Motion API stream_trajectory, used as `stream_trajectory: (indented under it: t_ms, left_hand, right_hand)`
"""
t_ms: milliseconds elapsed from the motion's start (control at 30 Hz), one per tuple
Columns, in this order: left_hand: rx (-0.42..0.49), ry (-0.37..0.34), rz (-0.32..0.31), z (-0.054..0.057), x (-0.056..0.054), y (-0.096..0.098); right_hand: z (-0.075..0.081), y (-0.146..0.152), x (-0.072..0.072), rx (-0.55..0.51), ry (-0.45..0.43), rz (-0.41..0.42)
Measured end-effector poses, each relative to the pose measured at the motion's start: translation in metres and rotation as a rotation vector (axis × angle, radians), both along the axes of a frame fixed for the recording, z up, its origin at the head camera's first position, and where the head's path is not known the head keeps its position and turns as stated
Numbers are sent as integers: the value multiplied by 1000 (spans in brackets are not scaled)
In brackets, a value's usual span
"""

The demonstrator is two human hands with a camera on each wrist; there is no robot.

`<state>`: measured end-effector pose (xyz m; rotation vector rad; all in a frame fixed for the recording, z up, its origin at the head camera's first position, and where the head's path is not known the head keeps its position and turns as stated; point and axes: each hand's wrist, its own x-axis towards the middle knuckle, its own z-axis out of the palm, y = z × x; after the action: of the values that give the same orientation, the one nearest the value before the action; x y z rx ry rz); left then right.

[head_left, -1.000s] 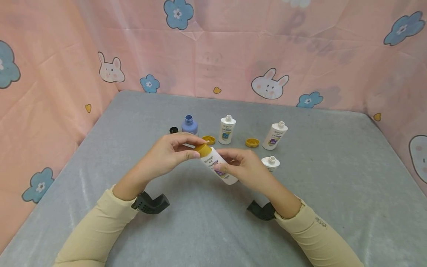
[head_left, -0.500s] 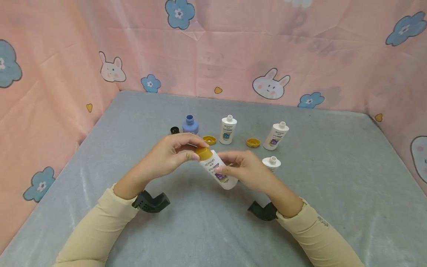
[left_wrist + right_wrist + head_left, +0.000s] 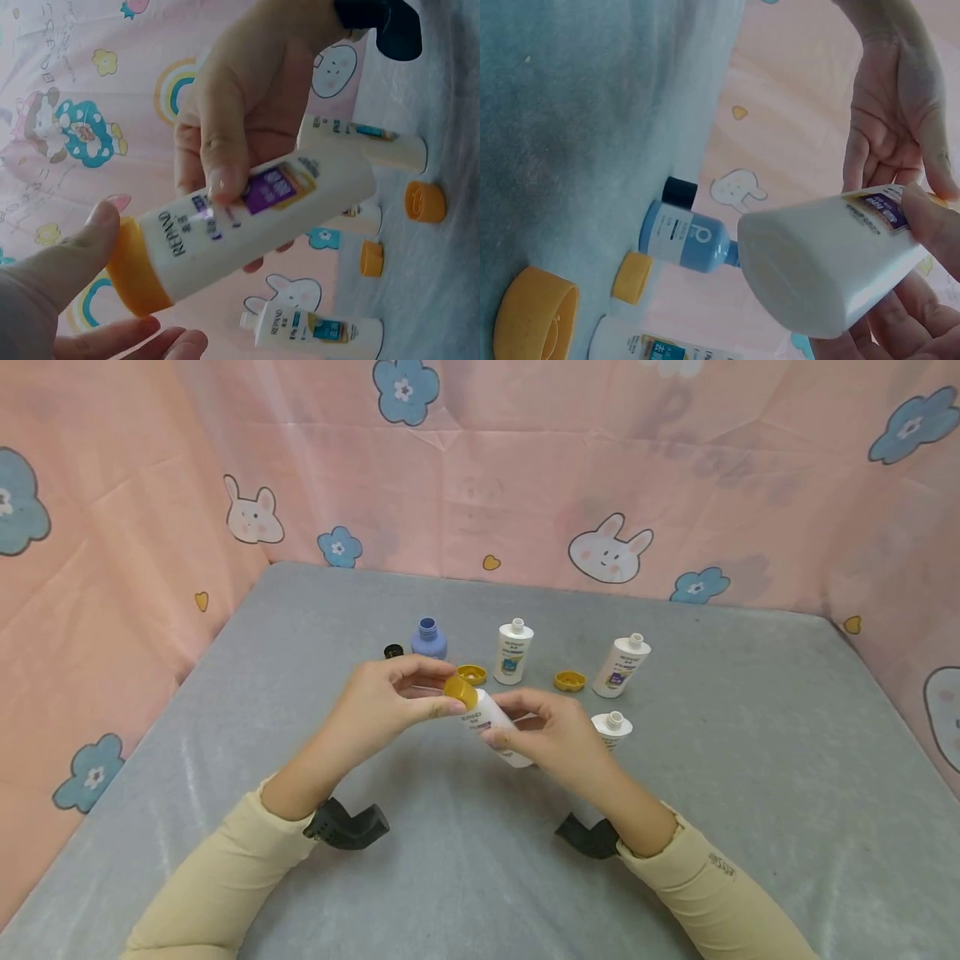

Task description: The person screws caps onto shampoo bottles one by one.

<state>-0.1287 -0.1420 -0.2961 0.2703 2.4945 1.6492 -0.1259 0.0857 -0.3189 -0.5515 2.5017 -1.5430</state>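
Observation:
Over the middle of the table, my right hand (image 3: 562, 735) grips a white shampoo bottle (image 3: 489, 717) by its body, thumb across the front label. The bottle is tilted, its top pointing up and left toward my left hand (image 3: 375, 702). A yellow cap (image 3: 461, 692) sits on the bottle's top end, and my left hand pinches it. In the left wrist view the left thumb presses the edge of the cap (image 3: 139, 266), with the other fingers below it. The flat base of the bottle (image 3: 795, 285) faces the camera in the right wrist view.
Behind the hands stand a blue bottle (image 3: 428, 642) and two uncapped white bottles, one in the middle (image 3: 514, 652) and one at right (image 3: 622, 667). Two yellow caps (image 3: 570, 681) and a black cap (image 3: 393, 652) lie near them. Another white bottle (image 3: 613, 725) is partly hidden by my right hand.
My left hand has shifted slightly right and the cap has turned in its fingers. The bottle's lower end dipped, then came back up, and its label now shows less in the head view.

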Motion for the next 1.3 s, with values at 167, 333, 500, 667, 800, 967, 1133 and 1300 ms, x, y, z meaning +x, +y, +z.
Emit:
stream_trajectory:
  t_ms: [167, 333, 500, 667, 800, 967, 1133, 1300]
  left_hand:
    - [18, -20, 43, 0, 4, 7]
    - [33, -9, 50, -1, 5, 10]
    - [49, -6, 37, -3, 5, 10]
    - [62, 22, 24, -4, 4, 10]
    - [76, 26, 15, -3, 4, 10]
    - [93, 34, -16, -4, 4, 9]
    - [129, 62, -74, -6, 1, 5]
    - [152, 64, -121, -8, -3, 0]
  right_hand:
    - [-1, -1, 0, 22, 75, -23]
    - [0, -2, 2, 18, 91, -21]
    - [0, -2, 2, 16, 96, -23]
    - [-2, -1, 1, 8, 99, -25]
    - [-2, 0, 1, -6, 99, -20]
    - [-3, 1, 0, -24, 82, -2]
    - [-1, 2, -1, -32, 32, 5]
    - [0, 3, -2, -38, -25, 25]
